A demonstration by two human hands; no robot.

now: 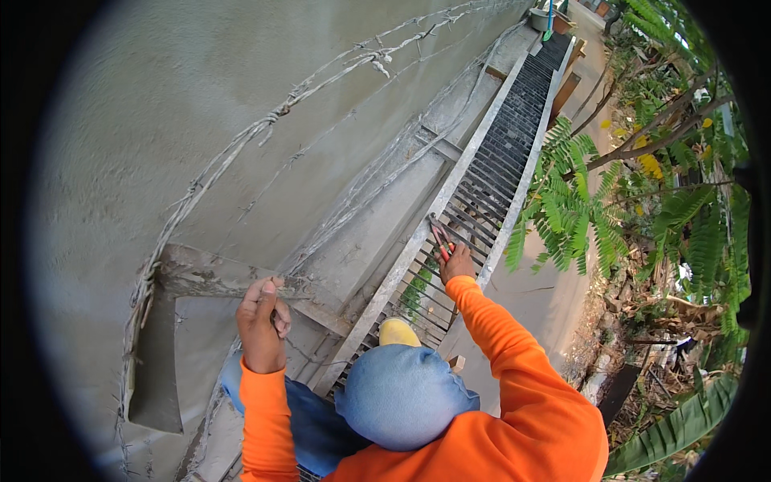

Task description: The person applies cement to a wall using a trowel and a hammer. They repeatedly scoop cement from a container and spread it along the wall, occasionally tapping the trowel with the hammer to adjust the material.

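Observation:
My right hand (458, 264) is closed round the red handles of a pair of pliers (443, 243). Their dark jaws point away from me, at the left rail of a metal grating walkway (475, 201). My left hand (262, 320) is raised beside a concrete bracket (217, 271) on the wall, its fingers curled into a pinch. Something thin and dark shows at its palm, too small to name. Below my hands are my bent knee in blue jeans (405, 394) and a yellow boot tip (397, 332) on the grating.
Strands of barbed wire (277, 112) run along the grey wall (161, 104) at left. More wire lies on the ledge (353, 213) beside the walkway. Leafy branches (574, 209) reach in from the right above a path (536, 309). A grey tub (540, 19) stands at the far end.

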